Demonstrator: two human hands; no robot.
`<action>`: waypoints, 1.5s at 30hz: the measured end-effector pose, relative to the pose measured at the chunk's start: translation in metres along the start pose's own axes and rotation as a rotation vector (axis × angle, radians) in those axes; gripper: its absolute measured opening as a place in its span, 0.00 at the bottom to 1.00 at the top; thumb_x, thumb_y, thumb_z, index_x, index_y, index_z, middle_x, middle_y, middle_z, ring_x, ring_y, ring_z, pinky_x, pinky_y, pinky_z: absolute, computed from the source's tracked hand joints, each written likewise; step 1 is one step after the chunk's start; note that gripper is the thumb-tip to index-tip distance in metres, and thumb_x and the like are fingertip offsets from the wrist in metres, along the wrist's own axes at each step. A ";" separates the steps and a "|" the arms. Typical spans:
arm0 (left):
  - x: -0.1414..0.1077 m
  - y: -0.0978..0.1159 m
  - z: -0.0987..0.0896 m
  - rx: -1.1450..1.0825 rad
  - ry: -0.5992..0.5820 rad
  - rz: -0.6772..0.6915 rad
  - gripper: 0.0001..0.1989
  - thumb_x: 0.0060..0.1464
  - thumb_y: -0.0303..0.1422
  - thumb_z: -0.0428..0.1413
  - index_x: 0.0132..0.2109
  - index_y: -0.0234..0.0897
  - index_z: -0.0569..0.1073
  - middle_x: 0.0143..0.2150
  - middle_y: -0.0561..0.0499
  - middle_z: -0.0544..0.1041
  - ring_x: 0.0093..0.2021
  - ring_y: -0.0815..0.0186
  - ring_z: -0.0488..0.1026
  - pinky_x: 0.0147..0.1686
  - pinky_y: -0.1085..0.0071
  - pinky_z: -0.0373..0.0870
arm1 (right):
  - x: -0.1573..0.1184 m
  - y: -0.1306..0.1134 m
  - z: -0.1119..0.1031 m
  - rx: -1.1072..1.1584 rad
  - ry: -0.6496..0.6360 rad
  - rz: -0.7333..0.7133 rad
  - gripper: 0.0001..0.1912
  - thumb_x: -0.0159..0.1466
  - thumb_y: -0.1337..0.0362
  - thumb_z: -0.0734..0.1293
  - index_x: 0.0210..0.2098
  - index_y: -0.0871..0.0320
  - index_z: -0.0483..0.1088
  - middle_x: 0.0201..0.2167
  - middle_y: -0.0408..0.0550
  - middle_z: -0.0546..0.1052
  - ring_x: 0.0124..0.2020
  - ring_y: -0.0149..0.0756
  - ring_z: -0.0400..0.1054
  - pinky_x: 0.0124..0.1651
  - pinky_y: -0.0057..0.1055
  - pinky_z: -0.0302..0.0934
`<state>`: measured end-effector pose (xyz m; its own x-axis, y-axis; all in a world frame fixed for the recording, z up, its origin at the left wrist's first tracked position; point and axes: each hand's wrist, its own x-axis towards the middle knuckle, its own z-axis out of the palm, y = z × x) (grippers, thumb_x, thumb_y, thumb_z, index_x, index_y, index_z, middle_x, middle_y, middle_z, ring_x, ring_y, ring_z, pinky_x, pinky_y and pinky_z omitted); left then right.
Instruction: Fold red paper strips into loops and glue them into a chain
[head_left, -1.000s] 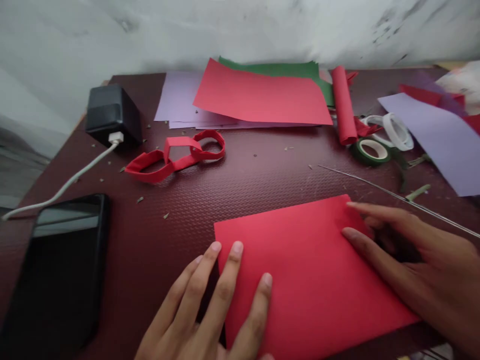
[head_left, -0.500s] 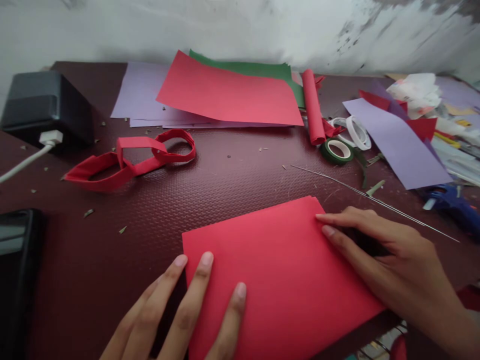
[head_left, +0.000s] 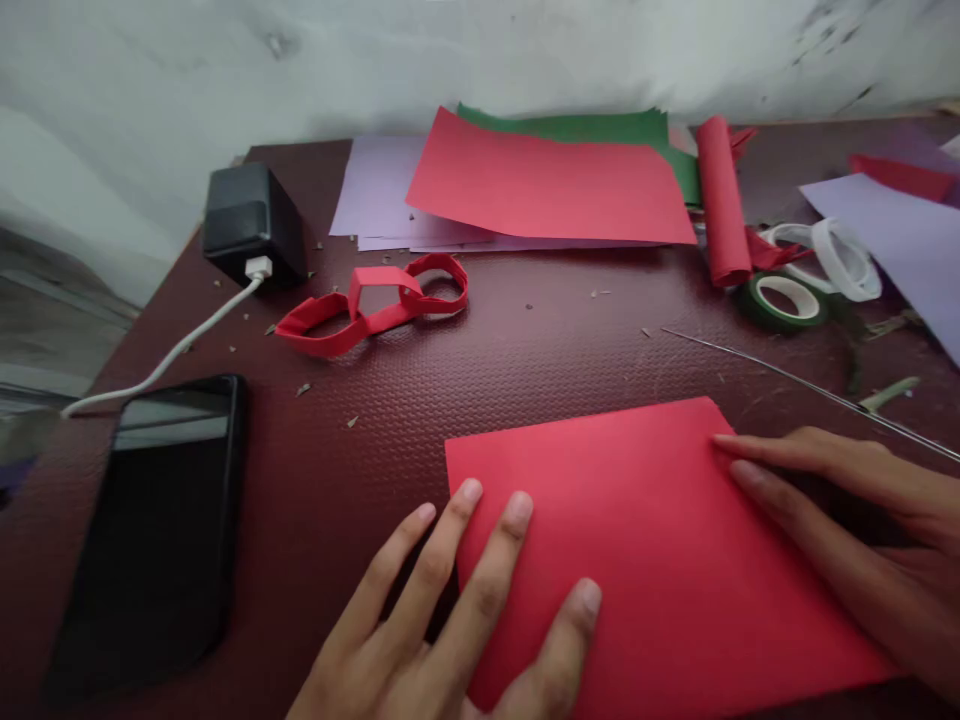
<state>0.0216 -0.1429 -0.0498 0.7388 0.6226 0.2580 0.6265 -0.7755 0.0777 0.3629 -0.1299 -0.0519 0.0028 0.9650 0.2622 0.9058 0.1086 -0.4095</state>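
Observation:
A folded red paper (head_left: 637,540) lies flat on the dark red table (head_left: 337,560) in front of me. My left hand (head_left: 457,610) rests with spread fingers on its left side, several fingertips pressing on the sheet. At the paper's right edge, near the top right corner, my right hand (head_left: 847,520) touches it with two outstretched fingers; the rest of that hand is partly out of frame. Beyond the paper sits a chain of linked red paper loops (head_left: 382,300).
A phone (head_left: 161,540) lies at the left, behind it a black charger (head_left: 251,220) with a white cable (head_left: 180,345). Red sheet (head_left: 555,185), red roll (head_left: 724,200), green tape (head_left: 784,300), white tape rolls (head_left: 844,260) and thin wires (head_left: 765,365) lie beyond.
The view has swung left, so everything sits further right and the whole phone now shows. Both hands remain on the red paper, the left one with its fingers slightly further onto it.

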 end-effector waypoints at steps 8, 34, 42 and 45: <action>0.001 -0.001 -0.001 0.022 -0.020 -0.009 0.29 0.72 0.46 0.53 0.75 0.52 0.62 0.73 0.41 0.68 0.78 0.45 0.55 0.75 0.51 0.50 | -0.007 0.008 0.001 -0.032 -0.006 0.101 0.15 0.69 0.43 0.68 0.52 0.34 0.79 0.50 0.32 0.84 0.46 0.39 0.79 0.42 0.36 0.68; 0.003 0.005 -0.002 0.022 0.027 -0.042 0.30 0.64 0.38 0.61 0.72 0.51 0.68 0.73 0.38 0.69 0.73 0.45 0.65 0.71 0.49 0.59 | 0.006 -0.007 0.001 0.026 0.031 0.014 0.14 0.68 0.50 0.67 0.46 0.45 0.81 0.41 0.41 0.86 0.36 0.40 0.80 0.40 0.39 0.64; 0.003 0.006 0.002 0.019 0.082 -0.051 0.29 0.65 0.41 0.59 0.71 0.49 0.70 0.69 0.36 0.73 0.69 0.45 0.71 0.68 0.50 0.62 | 0.008 -0.009 0.000 0.035 0.018 0.038 0.15 0.67 0.48 0.68 0.44 0.46 0.83 0.39 0.42 0.86 0.34 0.43 0.80 0.36 0.39 0.64; 0.004 0.005 0.002 0.030 0.073 -0.047 0.29 0.65 0.42 0.59 0.71 0.49 0.70 0.70 0.36 0.73 0.69 0.44 0.70 0.68 0.50 0.61 | 0.009 -0.008 0.000 0.033 0.034 0.022 0.16 0.67 0.48 0.67 0.44 0.47 0.83 0.40 0.43 0.86 0.34 0.43 0.80 0.36 0.39 0.64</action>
<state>0.0283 -0.1437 -0.0498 0.6890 0.6483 0.3240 0.6680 -0.7415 0.0631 0.3555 -0.1221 -0.0468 0.0376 0.9586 0.2822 0.8909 0.0957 -0.4440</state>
